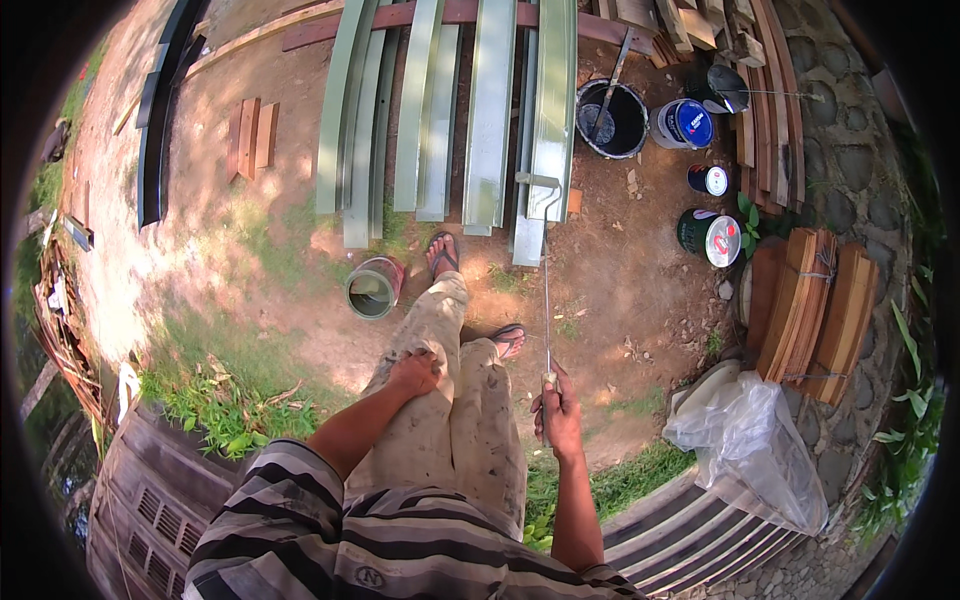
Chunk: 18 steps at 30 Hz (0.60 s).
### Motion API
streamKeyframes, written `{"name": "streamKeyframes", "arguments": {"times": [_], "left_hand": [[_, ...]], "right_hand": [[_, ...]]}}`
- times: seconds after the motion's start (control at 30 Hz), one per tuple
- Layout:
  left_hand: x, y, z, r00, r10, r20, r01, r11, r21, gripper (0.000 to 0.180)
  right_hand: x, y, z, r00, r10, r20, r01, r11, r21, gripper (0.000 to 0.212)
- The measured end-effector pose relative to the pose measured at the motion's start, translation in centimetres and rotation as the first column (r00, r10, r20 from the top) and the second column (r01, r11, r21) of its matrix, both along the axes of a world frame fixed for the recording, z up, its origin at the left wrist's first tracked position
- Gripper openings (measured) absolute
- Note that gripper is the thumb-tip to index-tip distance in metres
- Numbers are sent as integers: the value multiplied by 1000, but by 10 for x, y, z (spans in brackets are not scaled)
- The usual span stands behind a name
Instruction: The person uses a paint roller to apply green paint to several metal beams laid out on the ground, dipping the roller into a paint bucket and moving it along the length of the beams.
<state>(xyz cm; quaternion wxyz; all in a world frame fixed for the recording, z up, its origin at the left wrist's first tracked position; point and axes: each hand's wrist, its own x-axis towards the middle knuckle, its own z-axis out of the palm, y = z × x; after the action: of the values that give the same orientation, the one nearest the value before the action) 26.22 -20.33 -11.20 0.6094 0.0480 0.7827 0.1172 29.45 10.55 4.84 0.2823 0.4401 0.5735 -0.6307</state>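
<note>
My right hand [559, 412] is closed round the handle of a long paint roller [547, 290]. The roller's small head [538, 181] lies over the near end of the rightmost green metal channel [552, 120]; whether it presses on the surface I cannot tell. Several more painted metal channels [490, 120] lie side by side to its left, across a red-brown crossbar [455, 12]. My left hand [415, 373] rests on my left thigh, its fingers curled in against the bunched cloth of the stained trouser leg [393, 408].
An open paint pail [372, 288] stands by my left foot. Right of the channels are a black bucket [612, 118] with a stick, lidded pails [682, 124], stacked timber [775, 110], bundled boards [800, 305] and clear plastic sheeting [745, 430]. Wooden offcuts [252, 138] lie left.
</note>
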Motion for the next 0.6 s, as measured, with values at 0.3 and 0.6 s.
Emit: {"name": "streamKeyframes", "arguments": {"times": [0.3, 0.6], "left_hand": [[-16, -9, -12, 997, 76, 30, -77, 997, 20, 59], [-41, -7, -11, 995, 93, 30, -93, 996, 0, 57]], "right_hand": [[25, 5, 27, 996, -43, 84, 35, 995, 89, 49], [37, 11, 65, 983, -58, 175, 43, 995, 89, 51]]}}
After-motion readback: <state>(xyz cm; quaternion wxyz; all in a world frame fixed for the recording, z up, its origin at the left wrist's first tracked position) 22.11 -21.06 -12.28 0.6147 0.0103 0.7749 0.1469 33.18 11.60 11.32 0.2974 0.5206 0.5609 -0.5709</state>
